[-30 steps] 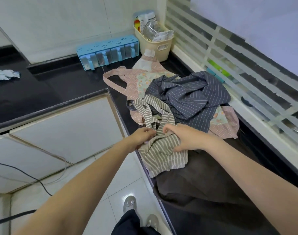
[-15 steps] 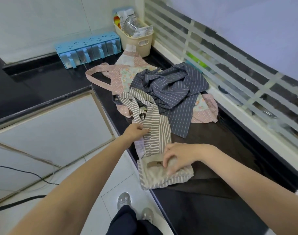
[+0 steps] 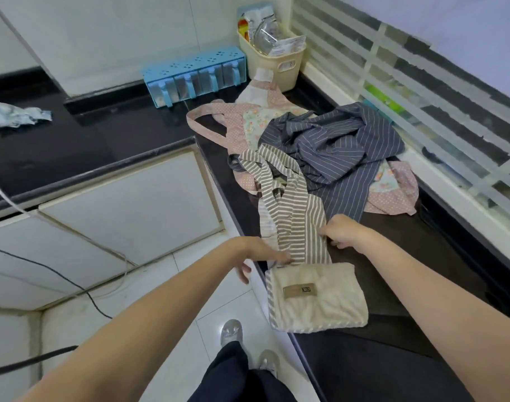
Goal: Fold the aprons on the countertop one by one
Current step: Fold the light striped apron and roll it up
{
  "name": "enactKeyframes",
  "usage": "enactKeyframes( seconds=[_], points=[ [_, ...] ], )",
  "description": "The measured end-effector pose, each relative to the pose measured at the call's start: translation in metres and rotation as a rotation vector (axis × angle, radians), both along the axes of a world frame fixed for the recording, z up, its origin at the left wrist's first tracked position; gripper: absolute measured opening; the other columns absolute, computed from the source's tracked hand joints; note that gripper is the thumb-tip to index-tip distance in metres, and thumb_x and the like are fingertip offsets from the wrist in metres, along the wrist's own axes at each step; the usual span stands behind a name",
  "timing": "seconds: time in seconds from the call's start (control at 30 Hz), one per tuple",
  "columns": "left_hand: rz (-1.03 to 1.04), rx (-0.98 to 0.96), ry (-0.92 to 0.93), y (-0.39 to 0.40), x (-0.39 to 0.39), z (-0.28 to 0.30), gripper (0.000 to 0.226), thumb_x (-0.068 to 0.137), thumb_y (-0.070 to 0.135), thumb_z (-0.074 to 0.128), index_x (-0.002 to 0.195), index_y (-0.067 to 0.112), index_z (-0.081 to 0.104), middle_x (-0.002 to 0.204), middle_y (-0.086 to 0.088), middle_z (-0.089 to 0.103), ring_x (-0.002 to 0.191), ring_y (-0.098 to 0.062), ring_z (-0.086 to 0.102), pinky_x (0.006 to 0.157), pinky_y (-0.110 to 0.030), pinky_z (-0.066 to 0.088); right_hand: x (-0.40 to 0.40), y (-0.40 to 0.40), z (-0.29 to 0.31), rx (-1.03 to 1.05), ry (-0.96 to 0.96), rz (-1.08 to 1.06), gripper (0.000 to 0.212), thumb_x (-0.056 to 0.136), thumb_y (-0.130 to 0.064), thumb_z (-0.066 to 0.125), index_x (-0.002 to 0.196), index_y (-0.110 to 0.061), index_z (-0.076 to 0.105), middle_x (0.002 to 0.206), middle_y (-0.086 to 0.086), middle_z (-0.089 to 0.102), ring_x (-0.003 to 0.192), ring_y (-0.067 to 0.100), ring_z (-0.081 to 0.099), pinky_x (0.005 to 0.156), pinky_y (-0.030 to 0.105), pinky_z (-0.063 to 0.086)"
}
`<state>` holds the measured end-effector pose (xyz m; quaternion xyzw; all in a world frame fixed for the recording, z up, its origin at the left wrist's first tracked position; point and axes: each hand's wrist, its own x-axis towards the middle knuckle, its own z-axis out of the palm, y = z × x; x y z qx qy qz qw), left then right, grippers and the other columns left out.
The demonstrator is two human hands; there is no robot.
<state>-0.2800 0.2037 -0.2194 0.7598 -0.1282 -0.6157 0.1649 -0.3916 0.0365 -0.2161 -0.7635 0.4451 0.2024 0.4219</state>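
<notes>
Nearest me, the beige striped apron (image 3: 311,288) lies at the countertop (image 3: 422,285) edge, its folded cream part toward me. My left hand (image 3: 256,253) pinches its striped band on one side, my right hand (image 3: 342,230) grips the other. Beyond, the navy striped apron (image 3: 343,152) is heaped on the pink floral apron (image 3: 248,123). Farthest, a blue spice rack (image 3: 194,76) and cream basket (image 3: 274,58)
</notes>
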Motion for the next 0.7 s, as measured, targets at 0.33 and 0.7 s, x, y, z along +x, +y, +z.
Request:
enactKeyframes(
  seconds=[0.33, 0.7],
  points=[
    [-0.162, -0.190, 0.022, -0.013, -0.013, -0.012, 0.026, 0.081, 0.014, 0.074, 0.083, 0.016, 0.048, 0.092, 0.000, 0.053, 0.082, -0.015, 0.062, 0.077, -0.024, 0.057, -0.001, -0.017, -0.011, 0.181, -0.159, -0.516, 0.012, 0.086, 0.006, 0.055, 0.086, -0.005, 0.054, 0.102, 0.017, 0.056, 0.091, 0.025, 0.052, 0.060, 0.029, 0.043],
    [0.251, -0.461, -0.089, -0.064, 0.017, 0.003, 0.019, 0.091, 0.021, 0.062, 0.107, 0.013, 0.056, 0.105, -0.003, 0.053, 0.084, -0.009, 0.051, 0.071, -0.018, 0.045, 0.015, -0.045, 0.006, 0.647, -0.428, -0.724, 0.028, 0.103, -0.026, 0.034, 0.097, -0.010, 0.056, 0.094, 0.010, 0.057, 0.078, 0.022, 0.055, 0.065, 0.035, 0.045]
  ],
)
